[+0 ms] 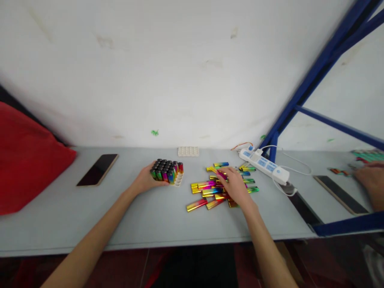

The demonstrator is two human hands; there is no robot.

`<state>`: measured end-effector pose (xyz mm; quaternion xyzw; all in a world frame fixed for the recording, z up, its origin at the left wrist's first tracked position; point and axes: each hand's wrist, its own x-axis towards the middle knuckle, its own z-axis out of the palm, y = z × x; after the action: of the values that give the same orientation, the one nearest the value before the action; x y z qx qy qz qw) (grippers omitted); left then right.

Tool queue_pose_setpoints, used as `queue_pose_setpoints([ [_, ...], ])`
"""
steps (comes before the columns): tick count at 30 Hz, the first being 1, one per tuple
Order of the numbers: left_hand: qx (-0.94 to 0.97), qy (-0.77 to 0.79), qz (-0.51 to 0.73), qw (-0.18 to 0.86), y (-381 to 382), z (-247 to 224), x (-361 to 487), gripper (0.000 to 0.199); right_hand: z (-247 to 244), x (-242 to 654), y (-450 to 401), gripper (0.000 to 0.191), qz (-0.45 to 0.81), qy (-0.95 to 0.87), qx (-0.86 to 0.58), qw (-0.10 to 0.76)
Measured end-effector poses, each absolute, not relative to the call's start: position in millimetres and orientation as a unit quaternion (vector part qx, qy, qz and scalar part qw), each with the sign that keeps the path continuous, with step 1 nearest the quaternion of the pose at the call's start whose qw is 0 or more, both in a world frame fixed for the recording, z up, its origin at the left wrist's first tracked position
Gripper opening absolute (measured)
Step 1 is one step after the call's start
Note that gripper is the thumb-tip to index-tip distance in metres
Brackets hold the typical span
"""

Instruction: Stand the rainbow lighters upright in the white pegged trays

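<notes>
While the left hand [146, 179] curls around the left side of a block of shiny, black-topped tubes [163, 170], the right hand [235, 184] reaches into a loose pile of metallic tubes [213, 192] on a grey desk [135, 224]. The left grip is closed on the block, thumb along its near side; the tubes stand upright in rows in a pale holder [179, 179], whose round sockets show along its right side. The block sits left of the desk's middle, between its back and front edges.

The right grip is narrow, its fingertips at a yellow-and-pink tube [214, 171] — whether they pinch it, I cannot tell. The pile lies right of the block, its tubes flat and overlapping, in yellow, pink, red, blue and green.

Near the desk's back edge lies a second pale holder [188, 151]. Toward the back left corner is a dark-screened smartphone [97, 170], with red fabric [27, 160] beyond it at the left. A white power strip [264, 164] slants by the right end, beside a blue metal frame [318, 76]. Past the frame — another person's hand [370, 180] and another smartphone [340, 195].
</notes>
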<state>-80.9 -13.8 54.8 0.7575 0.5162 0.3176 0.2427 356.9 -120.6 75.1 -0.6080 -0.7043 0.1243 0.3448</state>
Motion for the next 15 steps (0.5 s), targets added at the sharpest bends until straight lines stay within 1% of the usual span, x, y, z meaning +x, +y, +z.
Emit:
queue_pose_setpoints([
  [1,0.754,0.519,0.319,0.246,-15,54,-80,0.115,77,356,-116,0.022,0.154,-0.687,-0.590,0.394],
  [3,0.749,0.520,0.326,0.250,-17,53,-79,0.116,81,348,-108,0.035,0.235,-0.633,-0.560,0.480],
  [6,0.749,0.517,0.333,0.249,-18,50,-79,0.111,87,327,-98,0.058,0.377,-0.533,-0.516,0.555],
  [8,0.751,0.512,0.339,0.244,-17,48,-80,0.106,90,311,-92,0.060,0.433,-0.491,-0.487,0.578],
  [12,0.761,0.493,0.354,0.230,-13,41,-80,0.101,97,285,-82,0.056,0.452,-0.475,-0.450,0.606],
  [15,0.770,0.480,0.360,0.217,-11,37,-77,0.098,102,271,-73,0.062,0.488,-0.468,-0.429,0.599],
])
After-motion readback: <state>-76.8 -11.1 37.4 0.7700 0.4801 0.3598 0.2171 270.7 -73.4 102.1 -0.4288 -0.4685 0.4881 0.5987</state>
